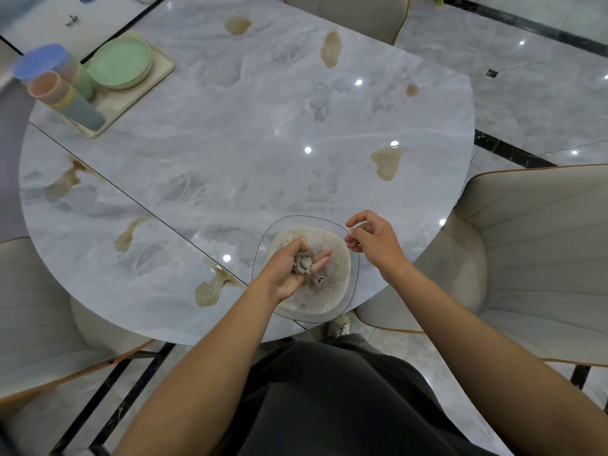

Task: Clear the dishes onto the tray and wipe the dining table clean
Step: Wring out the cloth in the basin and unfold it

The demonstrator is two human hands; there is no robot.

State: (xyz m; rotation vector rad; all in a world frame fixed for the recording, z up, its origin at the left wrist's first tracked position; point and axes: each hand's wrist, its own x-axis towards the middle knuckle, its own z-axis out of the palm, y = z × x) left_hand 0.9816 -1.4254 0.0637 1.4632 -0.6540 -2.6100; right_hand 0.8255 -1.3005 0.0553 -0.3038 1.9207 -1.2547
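A rounded grey marble-patterned dining table [250, 133] stood on a glossy grey tiled floor [526, 93], with three cream upholstered chairs [539, 258] in view around it. Seven brown spill stains [387, 162] could be counted on the top. At the far left, a beige rectangular tray [141, 83] held a stack of pale green plates [120, 62] and several stacked pastel cups [62, 87] lying tilted. A clear glass bowl [273, 232] at the near edge contained foamy, murky water. The left hand [289, 268] was clenched around a wadded grey cloth [303, 263] over that bowl. The right hand [371, 240] hovered beside the rim, fingers loosely curled, empty.
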